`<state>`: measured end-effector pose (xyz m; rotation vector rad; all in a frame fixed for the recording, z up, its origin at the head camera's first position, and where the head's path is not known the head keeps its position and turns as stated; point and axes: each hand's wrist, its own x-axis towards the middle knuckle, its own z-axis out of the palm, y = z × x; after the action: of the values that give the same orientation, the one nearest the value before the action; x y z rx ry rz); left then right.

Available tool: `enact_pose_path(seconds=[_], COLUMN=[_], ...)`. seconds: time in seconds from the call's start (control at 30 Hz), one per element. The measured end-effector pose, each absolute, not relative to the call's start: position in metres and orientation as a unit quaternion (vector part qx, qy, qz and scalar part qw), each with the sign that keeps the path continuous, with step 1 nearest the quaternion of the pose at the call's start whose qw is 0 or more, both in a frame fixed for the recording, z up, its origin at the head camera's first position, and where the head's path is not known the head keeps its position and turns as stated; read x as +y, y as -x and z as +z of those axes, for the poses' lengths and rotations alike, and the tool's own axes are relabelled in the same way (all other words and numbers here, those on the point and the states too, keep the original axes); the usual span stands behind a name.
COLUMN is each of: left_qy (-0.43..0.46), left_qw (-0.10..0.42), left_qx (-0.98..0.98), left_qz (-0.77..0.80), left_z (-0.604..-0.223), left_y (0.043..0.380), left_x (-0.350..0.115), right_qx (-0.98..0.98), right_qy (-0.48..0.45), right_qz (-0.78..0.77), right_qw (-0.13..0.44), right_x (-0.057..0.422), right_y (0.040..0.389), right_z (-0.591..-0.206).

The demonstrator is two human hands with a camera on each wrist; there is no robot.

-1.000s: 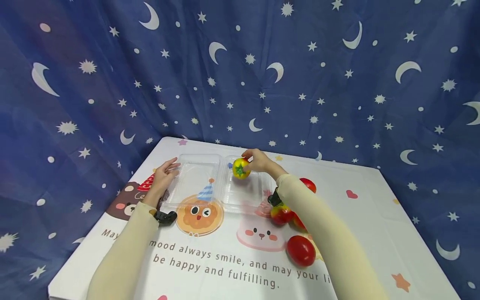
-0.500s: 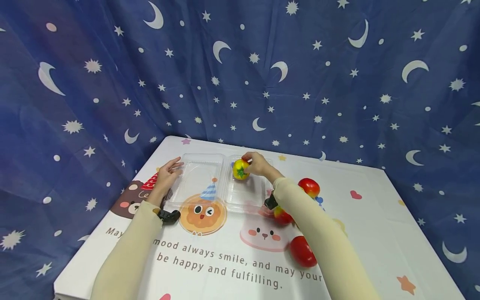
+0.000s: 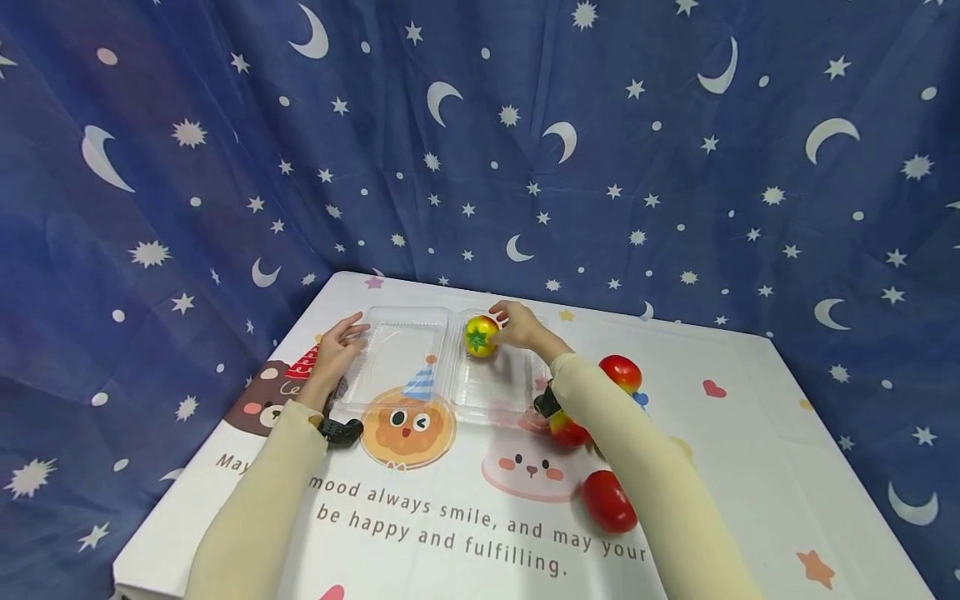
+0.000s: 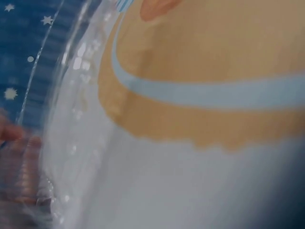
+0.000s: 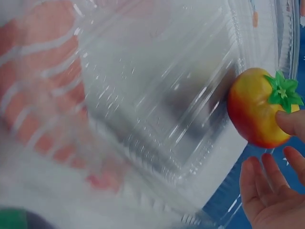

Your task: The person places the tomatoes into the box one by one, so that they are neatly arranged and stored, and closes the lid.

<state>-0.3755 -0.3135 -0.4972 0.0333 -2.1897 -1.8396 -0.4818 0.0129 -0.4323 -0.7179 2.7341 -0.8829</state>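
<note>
A clear plastic hinged container (image 3: 390, 346) lies unfolded, its two halves side by side. In the far part of the right half sits a red-and-yellow tomato (image 3: 480, 337) with a green star-shaped calyx. My right hand (image 3: 521, 329) is just right of it; in the right wrist view the thumb (image 5: 291, 123) overlaps the tomato while the other fingers spread away from it. At the container's left edge rests my left hand (image 3: 333, 354), fingers loosely extended. The left wrist view shows its fingers (image 4: 24, 167) through the clear plastic.
Right of the container are a red fruit (image 3: 621, 373), a red-and-yellow fruit (image 3: 567, 429) and a smooth red oval one (image 3: 609, 502), partly behind the right sleeve. A printed white cloth (image 3: 750, 467) covers the table. A blue star-patterned curtain (image 3: 480, 167) hangs behind.
My right hand has loosened its fingers from the tomato and drawn slightly right, leaving it in the container's right half. My left hand stays at the left edge.
</note>
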Motion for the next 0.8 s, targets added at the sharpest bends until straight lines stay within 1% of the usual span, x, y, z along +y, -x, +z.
enact_pose_path(seconds=[0.33, 0.6, 0.8], left_qy=[-0.023, -0.027, -0.030], left_qw=[0.153, 0.148, 0.155], left_qx=[-0.780, -0.786, -0.788], left_qz=[-0.606, -0.600, -0.595], left_z=[-0.526, -0.526, -0.524], left_y=[0.397, 0.399, 0.396], left_x=[-0.322, -0.318, -0.319], right_qx=[0.923, 0.943, 0.953], right_qy=[0.228, 0.192, 0.147], right_qz=[-0.294, -0.258, -0.252], right_qw=[0.095, 0.085, 0.085], right_x=[0.041, 0.097, 0.143], right_y=[0.479, 0.479, 0.475], right_z=[-0.421, -0.399, -0.389])
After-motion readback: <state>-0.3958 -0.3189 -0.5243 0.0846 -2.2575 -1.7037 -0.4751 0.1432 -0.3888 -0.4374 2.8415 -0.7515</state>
